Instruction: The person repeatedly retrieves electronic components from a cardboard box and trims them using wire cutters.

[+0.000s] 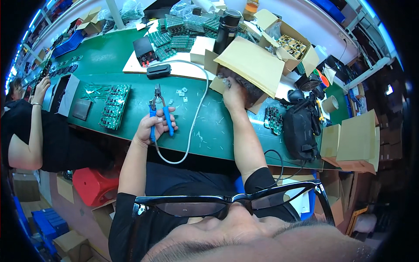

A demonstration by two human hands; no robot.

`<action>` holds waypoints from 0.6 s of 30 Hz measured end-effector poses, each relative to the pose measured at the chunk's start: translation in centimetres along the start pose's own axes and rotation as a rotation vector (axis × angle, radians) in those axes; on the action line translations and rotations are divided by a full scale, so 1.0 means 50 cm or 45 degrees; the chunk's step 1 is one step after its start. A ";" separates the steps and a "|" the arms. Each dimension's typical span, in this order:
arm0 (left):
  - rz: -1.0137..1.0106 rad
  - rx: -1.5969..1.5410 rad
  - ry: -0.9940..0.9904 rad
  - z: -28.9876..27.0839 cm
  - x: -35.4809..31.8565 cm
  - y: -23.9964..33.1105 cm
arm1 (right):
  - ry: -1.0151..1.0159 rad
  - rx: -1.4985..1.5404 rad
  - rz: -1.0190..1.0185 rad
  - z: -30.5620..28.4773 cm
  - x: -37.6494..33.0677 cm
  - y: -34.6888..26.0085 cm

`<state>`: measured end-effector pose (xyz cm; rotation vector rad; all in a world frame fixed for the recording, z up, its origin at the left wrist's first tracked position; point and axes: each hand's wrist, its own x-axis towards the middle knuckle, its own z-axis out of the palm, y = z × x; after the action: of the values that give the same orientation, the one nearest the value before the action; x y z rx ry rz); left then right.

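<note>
My left hand (152,125) is wrapped round one blue handle of a pair of cutting pliers (157,105); the jaws point away from me and the handles are spread. A pale cable (201,102) loops from beside this hand over the bench. My right hand (234,94) reaches into the mouth of a tilted cardboard box (251,61), its fingers curled among small greyish pieces. What lies between those fingertips is too small to make out. Several small pale square parts (182,92) lie beyond the pliers. To the left stands a stack of green circuit boards (115,107).
White clippings (200,136) are scattered over the green bench (192,118). A black case (159,71), a black bottle (227,29) and piled circuit boards (179,43) stand at the back. A black bag (301,131) sits on the right. Another person's hand (41,89) is at the far left.
</note>
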<state>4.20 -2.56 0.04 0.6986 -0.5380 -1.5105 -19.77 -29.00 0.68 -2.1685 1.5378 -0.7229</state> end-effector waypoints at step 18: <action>-0.008 0.202 0.110 0.032 -0.006 -0.004 | -0.592 1.711 0.024 0.036 -0.052 -0.060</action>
<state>2.90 -2.39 1.05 0.8853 -0.5944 -1.4474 -17.12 -25.56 0.49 -1.1339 0.4868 -0.8033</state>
